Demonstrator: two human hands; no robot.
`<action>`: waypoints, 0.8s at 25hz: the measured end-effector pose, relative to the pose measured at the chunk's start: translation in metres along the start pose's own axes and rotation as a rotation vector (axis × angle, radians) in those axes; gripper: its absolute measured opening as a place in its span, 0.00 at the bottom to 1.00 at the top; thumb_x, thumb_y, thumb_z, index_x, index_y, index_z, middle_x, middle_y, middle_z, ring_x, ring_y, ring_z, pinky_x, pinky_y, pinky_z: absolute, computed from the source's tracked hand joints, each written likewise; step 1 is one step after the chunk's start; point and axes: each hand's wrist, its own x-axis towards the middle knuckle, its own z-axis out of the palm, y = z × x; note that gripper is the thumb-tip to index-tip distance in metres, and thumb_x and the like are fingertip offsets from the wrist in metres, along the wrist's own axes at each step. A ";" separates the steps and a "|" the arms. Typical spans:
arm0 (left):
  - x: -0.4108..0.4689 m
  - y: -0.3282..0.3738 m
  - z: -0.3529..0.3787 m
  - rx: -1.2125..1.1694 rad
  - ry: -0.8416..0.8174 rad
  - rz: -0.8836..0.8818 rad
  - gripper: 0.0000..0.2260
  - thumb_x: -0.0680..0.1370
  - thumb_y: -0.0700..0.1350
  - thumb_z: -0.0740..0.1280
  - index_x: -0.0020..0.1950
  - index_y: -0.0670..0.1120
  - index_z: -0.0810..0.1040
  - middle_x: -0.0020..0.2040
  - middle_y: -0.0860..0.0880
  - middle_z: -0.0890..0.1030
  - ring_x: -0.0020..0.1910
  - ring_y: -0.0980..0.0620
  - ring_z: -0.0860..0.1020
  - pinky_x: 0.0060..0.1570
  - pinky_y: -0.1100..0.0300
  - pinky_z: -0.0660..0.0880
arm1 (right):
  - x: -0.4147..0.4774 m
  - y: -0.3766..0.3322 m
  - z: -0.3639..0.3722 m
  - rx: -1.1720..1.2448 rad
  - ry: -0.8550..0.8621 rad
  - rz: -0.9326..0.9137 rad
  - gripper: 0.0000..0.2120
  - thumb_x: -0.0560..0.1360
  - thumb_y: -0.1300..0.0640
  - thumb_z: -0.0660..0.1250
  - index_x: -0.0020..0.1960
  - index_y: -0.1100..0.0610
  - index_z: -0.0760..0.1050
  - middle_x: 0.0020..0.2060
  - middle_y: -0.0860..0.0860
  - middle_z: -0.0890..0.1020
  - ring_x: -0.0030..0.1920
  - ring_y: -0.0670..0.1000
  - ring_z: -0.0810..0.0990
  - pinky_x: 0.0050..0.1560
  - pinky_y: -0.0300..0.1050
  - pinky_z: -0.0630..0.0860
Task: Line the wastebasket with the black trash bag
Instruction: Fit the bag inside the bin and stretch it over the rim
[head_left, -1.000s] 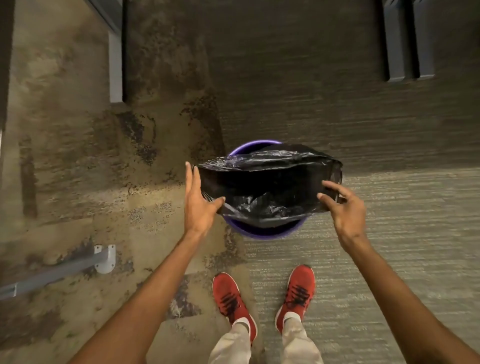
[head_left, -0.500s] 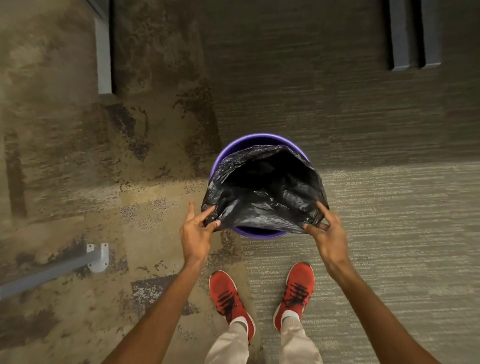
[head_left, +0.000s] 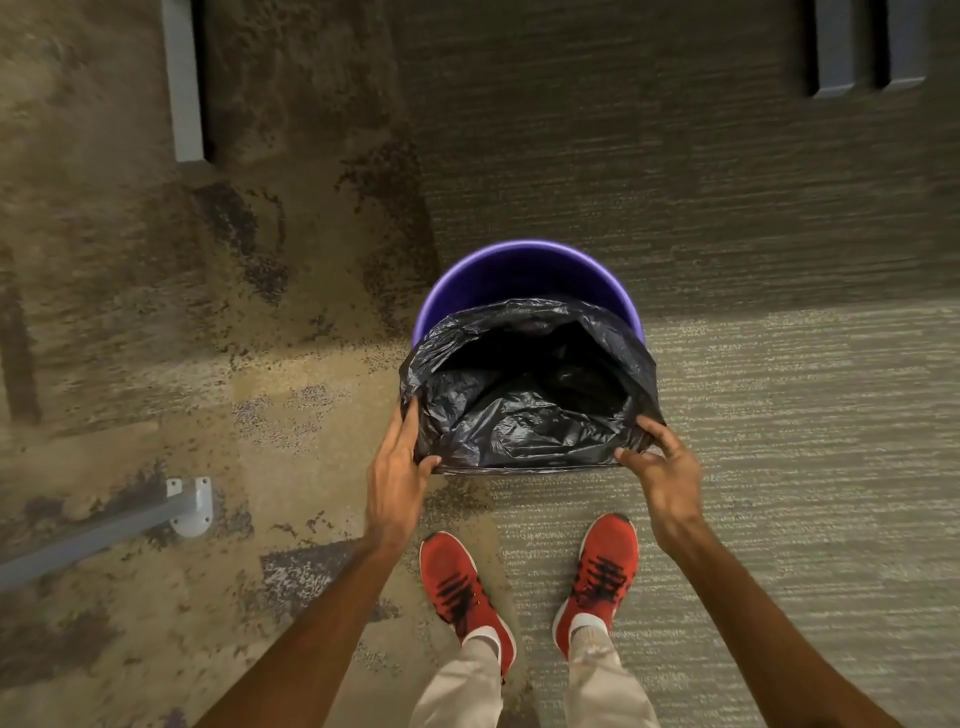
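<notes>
A round purple wastebasket (head_left: 524, 265) stands on the carpet in front of me. The black trash bag (head_left: 519, 410) sits in it with its mouth spread wide. The bag's near edge is folded over the basket's near rim and hides it; the far rim shows bare purple. My left hand (head_left: 397, 478) grips the bag's near left edge, thumb pressed on the plastic. My right hand (head_left: 662, 467) pinches the near right edge.
My two red shoes (head_left: 465, 592) stand just behind the basket. A grey metal furniture leg with a floor bracket (head_left: 192, 506) lies at the left. More grey furniture legs (head_left: 184, 93) stand at the top left and top right. The carpet is patterned tan and grey.
The bag was stretched flat above the basket; it has since opened and been pulled down over the near rim. Both hands moved down and toward me along the bag's edge.
</notes>
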 end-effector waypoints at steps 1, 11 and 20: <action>-0.001 -0.001 0.001 0.014 -0.007 0.008 0.42 0.75 0.46 0.73 0.80 0.53 0.49 0.82 0.48 0.55 0.57 0.47 0.84 0.52 0.53 0.81 | 0.000 0.001 0.001 -0.006 0.006 0.003 0.30 0.72 0.69 0.73 0.71 0.52 0.71 0.37 0.52 0.87 0.40 0.44 0.86 0.54 0.39 0.75; 0.018 -0.006 0.009 -0.020 0.026 0.060 0.47 0.69 0.57 0.73 0.82 0.47 0.53 0.83 0.52 0.40 0.57 0.42 0.84 0.24 0.64 0.77 | 0.004 -0.012 0.014 0.070 0.041 -0.001 0.29 0.76 0.71 0.67 0.75 0.57 0.67 0.56 0.64 0.82 0.45 0.48 0.82 0.59 0.45 0.77; 0.063 0.015 -0.013 0.128 0.179 -0.056 0.22 0.83 0.39 0.60 0.77 0.49 0.64 0.72 0.41 0.65 0.44 0.50 0.76 0.28 0.62 0.72 | 0.030 -0.046 0.013 0.149 0.082 0.013 0.23 0.81 0.55 0.64 0.76 0.49 0.67 0.72 0.50 0.74 0.69 0.52 0.74 0.67 0.50 0.71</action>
